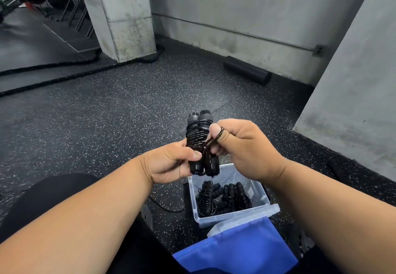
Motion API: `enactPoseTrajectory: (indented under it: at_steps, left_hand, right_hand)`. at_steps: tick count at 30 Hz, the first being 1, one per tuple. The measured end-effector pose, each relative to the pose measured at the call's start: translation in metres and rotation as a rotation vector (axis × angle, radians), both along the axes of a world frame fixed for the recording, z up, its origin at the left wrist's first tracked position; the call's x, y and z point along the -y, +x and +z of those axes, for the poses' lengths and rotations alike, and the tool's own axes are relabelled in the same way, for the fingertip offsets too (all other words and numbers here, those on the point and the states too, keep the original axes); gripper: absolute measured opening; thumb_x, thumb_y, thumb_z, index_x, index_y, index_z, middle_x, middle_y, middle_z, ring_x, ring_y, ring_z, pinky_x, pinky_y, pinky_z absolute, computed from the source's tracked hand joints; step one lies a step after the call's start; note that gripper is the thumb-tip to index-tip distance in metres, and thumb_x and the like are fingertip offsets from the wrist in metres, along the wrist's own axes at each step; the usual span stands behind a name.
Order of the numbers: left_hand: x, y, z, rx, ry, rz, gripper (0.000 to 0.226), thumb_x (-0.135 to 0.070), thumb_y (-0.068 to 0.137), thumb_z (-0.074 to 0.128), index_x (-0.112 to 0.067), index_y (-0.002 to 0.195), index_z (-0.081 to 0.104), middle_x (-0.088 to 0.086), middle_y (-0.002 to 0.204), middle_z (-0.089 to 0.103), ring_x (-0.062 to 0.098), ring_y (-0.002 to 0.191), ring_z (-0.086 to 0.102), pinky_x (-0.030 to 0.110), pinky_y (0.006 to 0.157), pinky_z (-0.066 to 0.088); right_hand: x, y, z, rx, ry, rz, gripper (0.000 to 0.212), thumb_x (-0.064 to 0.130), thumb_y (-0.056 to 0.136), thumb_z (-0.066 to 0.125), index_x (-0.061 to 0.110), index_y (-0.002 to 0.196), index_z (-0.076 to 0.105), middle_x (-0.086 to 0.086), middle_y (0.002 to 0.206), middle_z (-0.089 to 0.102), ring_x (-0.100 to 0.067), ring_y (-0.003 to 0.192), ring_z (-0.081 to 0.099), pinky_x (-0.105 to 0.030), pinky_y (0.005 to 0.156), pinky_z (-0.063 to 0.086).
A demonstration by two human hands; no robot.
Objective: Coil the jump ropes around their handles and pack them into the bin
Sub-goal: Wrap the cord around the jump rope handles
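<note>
Handles: the two black handles [201, 143] are held side by side and upright, above the bin's 12 o'clock edge, likely so one fist can clamp both while the cord goes round them
Left hand: the left hand [171, 162] grips the lower half of the pair, thumb pressed across the front, fingers curled behind
Cord: the cord [198, 135] lies in many turns round the handles' middle, above the left thumb
Right hand: the right hand [240, 145] at 3 o'clock of the handles pinches the last loop, which passes over a fingertip; probably tucking the end
Bin: the clear bin [233, 216] at 6 o'clock of the hands holds several coiled ropes [225, 196]
Nearby: a blue bag [242, 246] lies at 6 o'clock of the bin, over its near rim
</note>
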State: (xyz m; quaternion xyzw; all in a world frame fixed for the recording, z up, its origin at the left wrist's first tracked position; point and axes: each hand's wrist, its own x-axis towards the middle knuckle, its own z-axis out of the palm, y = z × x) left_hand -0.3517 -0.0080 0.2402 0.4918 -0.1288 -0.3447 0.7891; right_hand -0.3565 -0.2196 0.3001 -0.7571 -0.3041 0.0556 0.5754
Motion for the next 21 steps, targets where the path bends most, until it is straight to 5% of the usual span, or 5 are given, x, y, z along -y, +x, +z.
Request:
enactPoseTrajectory:
  at_steps: [3, 7, 11, 16, 21]
  left_hand:
    - [0.008, -0.005, -0.002, 0.097, 0.094, 0.014, 0.028, 0.0, 0.082, 0.059, -0.014, 0.104, 0.069, 0.008, 0.111, 0.063, 0.024, 0.105, 0.057, 0.042, 0.093, 0.051]
    - [0.008, 0.002, -0.004, 0.141, 0.185, 0.025, 0.048, -0.002, 0.075, 0.072, -0.003, 0.119, 0.054, 0.021, 0.113, 0.05, 0.039, 0.114, 0.034, 0.06, 0.092, 0.017]
    - [0.006, 0.0, -0.008, 0.062, 0.255, 0.105, 0.087, 0.005, 0.066, 0.07, -0.006, 0.148, 0.043, 0.024, 0.127, 0.055, 0.039, 0.12, 0.048, 0.063, 0.105, 0.031]
    - [0.019, -0.012, -0.005, 0.029, 0.129, 0.173, 0.08, 0.005, 0.077, 0.061, -0.009, 0.152, 0.04, 0.02, 0.131, 0.068, 0.046, 0.117, 0.068, 0.056, 0.1, 0.053]
    - [0.028, -0.017, -0.002, -0.006, 0.083, 0.195, 0.081, -0.032, 0.066, 0.099, -0.017, 0.135, 0.06, 0.014, 0.121, 0.072, 0.036, 0.096, 0.075, 0.046, 0.082, 0.063]
  right_hand:
    - [-0.003, 0.003, -0.003, -0.201, 0.009, 0.02, 0.04, 0.024, 0.109, 0.048, -0.004, 0.085, 0.065, -0.012, 0.071, 0.066, -0.019, 0.062, 0.057, -0.028, 0.059, 0.048]
    - [-0.003, 0.006, -0.012, -0.542, 0.183, -0.083, 0.031, 0.028, 0.108, 0.05, 0.002, 0.097, 0.063, -0.013, 0.063, 0.064, -0.021, 0.052, 0.057, -0.028, 0.051, 0.044]
    - [-0.002, 0.011, -0.016, -0.559, 0.14, -0.209, 0.021, 0.024, 0.1, 0.065, 0.007, 0.089, 0.059, -0.003, 0.056, 0.052, -0.015, 0.048, 0.045, -0.025, 0.047, 0.032]
    - [0.003, 0.021, -0.022, -0.642, 0.167, -0.196, 0.025, 0.018, 0.097, 0.07, 0.014, 0.076, 0.057, -0.004, 0.064, 0.059, -0.014, 0.054, 0.052, -0.025, 0.052, 0.041]
    - [0.0, 0.021, -0.025, -0.614, 0.194, -0.221, 0.021, 0.017, 0.097, 0.071, 0.011, 0.082, 0.058, -0.003, 0.062, 0.058, -0.012, 0.052, 0.05, -0.023, 0.049, 0.04]
